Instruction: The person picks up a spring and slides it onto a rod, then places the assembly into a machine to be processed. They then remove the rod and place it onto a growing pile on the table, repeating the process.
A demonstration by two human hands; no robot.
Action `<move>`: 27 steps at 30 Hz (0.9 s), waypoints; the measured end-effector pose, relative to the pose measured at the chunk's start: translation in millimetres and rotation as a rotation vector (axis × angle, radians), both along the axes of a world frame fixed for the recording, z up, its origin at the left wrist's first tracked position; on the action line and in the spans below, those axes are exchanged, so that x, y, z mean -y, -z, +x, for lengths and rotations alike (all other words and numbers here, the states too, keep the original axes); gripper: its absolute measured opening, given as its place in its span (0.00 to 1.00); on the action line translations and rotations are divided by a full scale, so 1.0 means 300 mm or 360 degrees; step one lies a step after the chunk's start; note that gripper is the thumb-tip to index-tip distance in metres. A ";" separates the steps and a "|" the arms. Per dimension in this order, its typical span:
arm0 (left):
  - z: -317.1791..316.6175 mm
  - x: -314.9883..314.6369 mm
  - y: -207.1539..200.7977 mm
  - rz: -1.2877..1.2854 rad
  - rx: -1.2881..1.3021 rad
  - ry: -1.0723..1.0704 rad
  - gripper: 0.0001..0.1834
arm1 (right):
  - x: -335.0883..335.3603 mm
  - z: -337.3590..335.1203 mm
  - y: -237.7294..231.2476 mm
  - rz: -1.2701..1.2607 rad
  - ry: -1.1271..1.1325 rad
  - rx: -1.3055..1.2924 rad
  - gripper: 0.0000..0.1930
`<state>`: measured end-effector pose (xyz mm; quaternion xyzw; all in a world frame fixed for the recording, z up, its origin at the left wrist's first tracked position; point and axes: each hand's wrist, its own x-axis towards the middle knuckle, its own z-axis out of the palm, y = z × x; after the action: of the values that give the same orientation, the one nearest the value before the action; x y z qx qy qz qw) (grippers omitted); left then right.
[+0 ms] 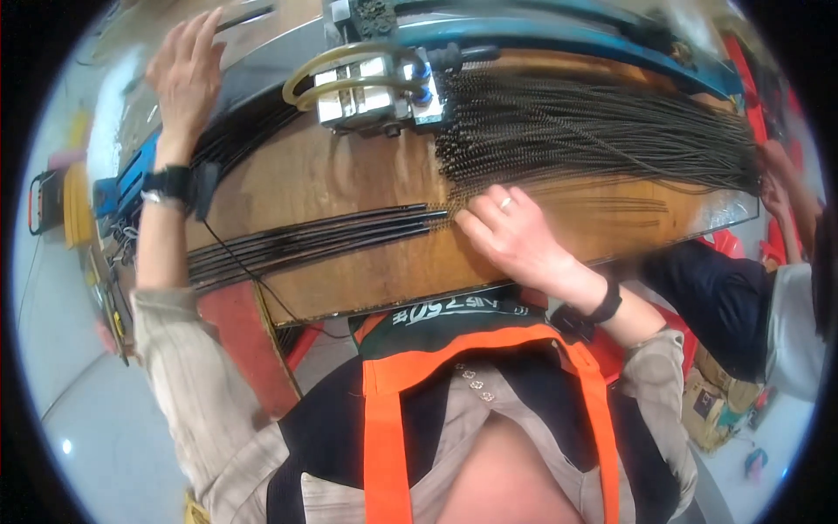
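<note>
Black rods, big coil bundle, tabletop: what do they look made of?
Black rods: plastic or coated metal, unclear; smooth, glossy highlights.
Coil bundle: probably dark metal wire; spring-like ridges, dull sheen.
Tabletop: likely wood or wood-look laminate; brown grain, slight shine.

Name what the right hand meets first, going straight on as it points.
The right hand would likely first meet the thin coils at the ends of the black rods; depth is unclear.
</note>
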<state>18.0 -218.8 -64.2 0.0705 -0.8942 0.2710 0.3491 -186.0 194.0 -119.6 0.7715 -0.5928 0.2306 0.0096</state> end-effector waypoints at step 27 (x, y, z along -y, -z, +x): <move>0.222 -0.523 -0.473 0.0455 -0.0061 -0.0392 0.12 | 0.165 -0.389 -0.082 -0.0626 0.0652 0.0406 0.08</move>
<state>84.6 -61.8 77.6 0.2336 -0.9014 0.1806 0.3166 -302.8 144.3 -94.9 0.5841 -0.6766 0.4290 0.1305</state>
